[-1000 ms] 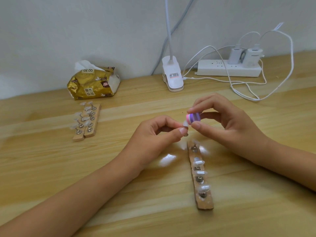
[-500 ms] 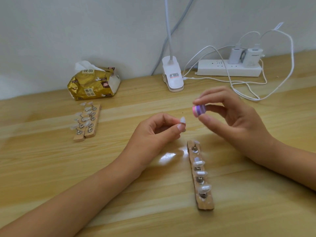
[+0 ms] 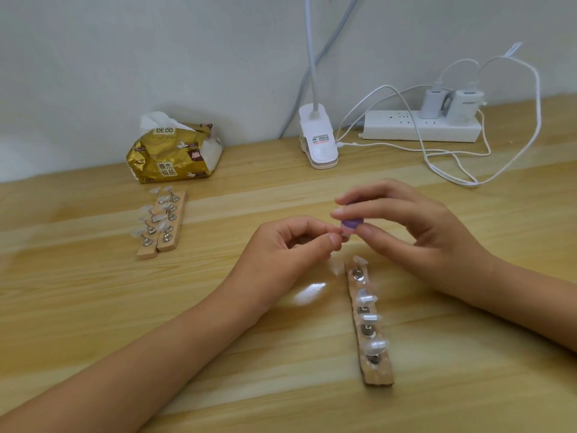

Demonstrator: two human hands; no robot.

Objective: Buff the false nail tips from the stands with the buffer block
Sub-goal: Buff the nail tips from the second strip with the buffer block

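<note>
Both forearms are angling in over the table (image 3: 93,307), with the hands hovering just above the top end of the near stand (image 3: 379,375). The left hand (image 3: 290,248) is curling, its thumb and forefinger pinching a nail tip (image 3: 343,236). The right hand (image 3: 415,226) is gripping the buffer (image 3: 352,225) between thumb and fingers, right against that tip. The far stands (image 3: 162,226) are sitting well to the left, with bare wood lying between.

I looked over a pale, bare wall (image 3: 156,57) behind a light wooden table (image 3: 93,307). A white clip lamp (image 3: 318,142), power strip (image 3: 390,128) and gold tissue pack (image 3: 168,154) sat along its back edge.
</note>
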